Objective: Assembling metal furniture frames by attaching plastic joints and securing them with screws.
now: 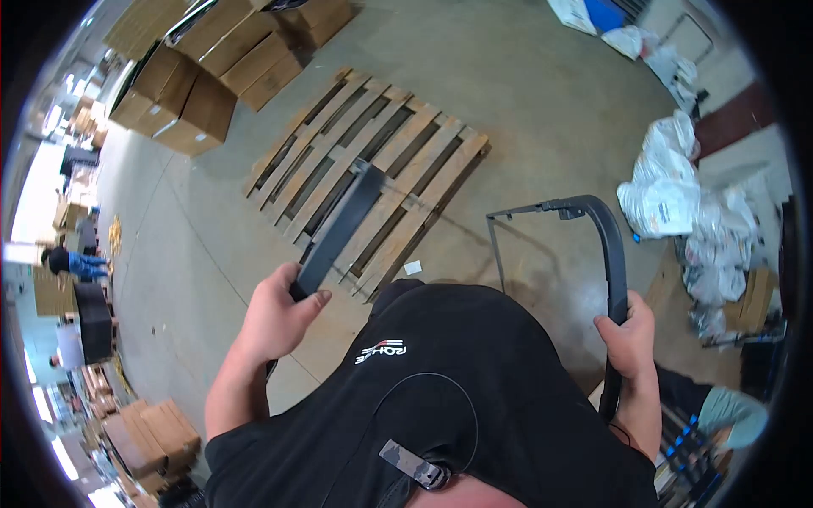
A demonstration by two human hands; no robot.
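My left hand (278, 317) is closed round the lower end of a flat dark grey bar (343, 224), thumb on its near side. The bar tilts up and away, over the wooden pallet (402, 157). At the right, my right hand (631, 339) grips the side of a dark grey curved frame piece (611, 254). That piece rises, bends left at a rounded corner, and carries a thin arm with a narrow strip hanging from its end. Its lower end runs down behind my right forearm. Whether the two pieces join is hidden by my body.
Open cardboard boxes (182, 106) stand at the far left, with stacked boxes (152, 436) lower left. White plastic bags (669, 182) line the right side. A small white paper (412, 267) lies by the pallet. Other people (85, 264) are at the left and a person (732, 416) at lower right.
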